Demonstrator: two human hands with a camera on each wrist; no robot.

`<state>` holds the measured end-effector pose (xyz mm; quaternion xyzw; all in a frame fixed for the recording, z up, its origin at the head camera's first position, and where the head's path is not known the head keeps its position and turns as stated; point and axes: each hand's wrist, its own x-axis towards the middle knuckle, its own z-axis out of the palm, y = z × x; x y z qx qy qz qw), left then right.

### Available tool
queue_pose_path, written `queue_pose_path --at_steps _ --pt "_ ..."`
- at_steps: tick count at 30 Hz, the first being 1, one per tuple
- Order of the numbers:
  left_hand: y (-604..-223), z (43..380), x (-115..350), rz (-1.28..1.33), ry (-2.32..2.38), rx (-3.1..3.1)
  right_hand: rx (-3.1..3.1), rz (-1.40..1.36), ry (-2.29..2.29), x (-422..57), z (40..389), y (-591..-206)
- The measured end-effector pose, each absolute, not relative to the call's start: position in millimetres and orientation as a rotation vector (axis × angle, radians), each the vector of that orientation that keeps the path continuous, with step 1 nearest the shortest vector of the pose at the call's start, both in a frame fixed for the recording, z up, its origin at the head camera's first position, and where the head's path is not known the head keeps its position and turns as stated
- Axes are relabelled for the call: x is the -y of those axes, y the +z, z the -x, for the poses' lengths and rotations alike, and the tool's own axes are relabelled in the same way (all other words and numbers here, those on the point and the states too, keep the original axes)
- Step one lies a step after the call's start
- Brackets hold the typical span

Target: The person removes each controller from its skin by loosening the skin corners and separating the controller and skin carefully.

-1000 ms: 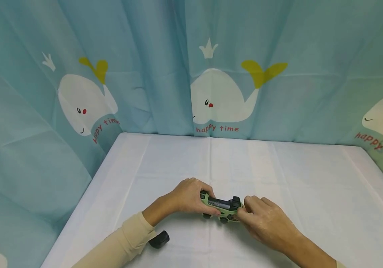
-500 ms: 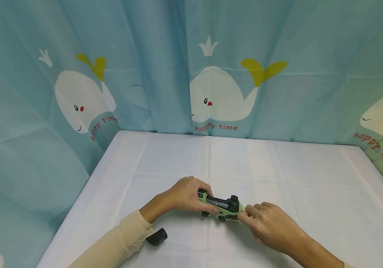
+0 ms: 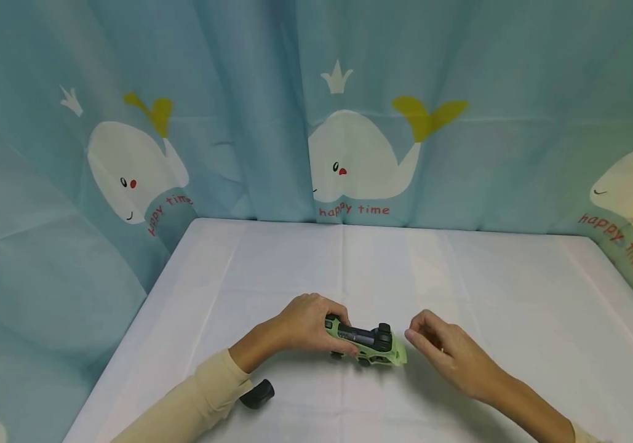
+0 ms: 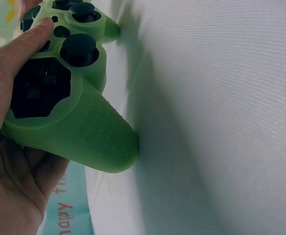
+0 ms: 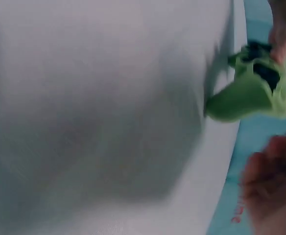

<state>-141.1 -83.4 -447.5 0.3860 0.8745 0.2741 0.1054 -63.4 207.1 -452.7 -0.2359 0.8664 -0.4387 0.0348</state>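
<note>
My left hand [image 3: 310, 323] grips a black game controller in a pale green silicone cover [image 3: 399, 354], thumb on the face and the other fingers behind. In the left wrist view the cover [image 4: 96, 129] wraps the near handle, with black thumbsticks and buttons showing through its openings. That handle's tip is at the tabletop. Just right of the controller, apart from it, my right hand [image 3: 457, 360] hangs with loosely curled fingers and nothing visible in them. The right wrist view shows that hand blurred, below the green-covered far handle [image 5: 241, 100].
A white cloth covers the table [image 3: 272, 258]. Beside the left sleeve [image 3: 205, 387] sits a black cylindrical thing [image 3: 258, 394], partly hidden by it. A blue curtain [image 3: 250, 123] with whale prints borders the table's back and sides.
My right hand has let go of the cover's right end and drawn away slightly up and to the right. The left hand keeps its grip on the controller, nearly in place.
</note>
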Motion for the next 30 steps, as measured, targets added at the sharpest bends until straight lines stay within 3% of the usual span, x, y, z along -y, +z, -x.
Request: queue_pose_path --at_steps 5,16,26,30 --pt "-449 138 86 -1.143 0.828 -2.585 -2.293 0.588 -1.531 -198 80 -461" --pt "-449 139 84 -1.144 0.838 -2.593 -2.075 0.846 -1.505 -207 96 -461" --pt "-450 133 84 -1.122 0.839 -2.611 -2.160 0.915 -1.552 -199 103 -462" --pt "-451 132 84 -1.100 0.867 -2.617 -2.211 0.801 -1.603 -194 102 -466"
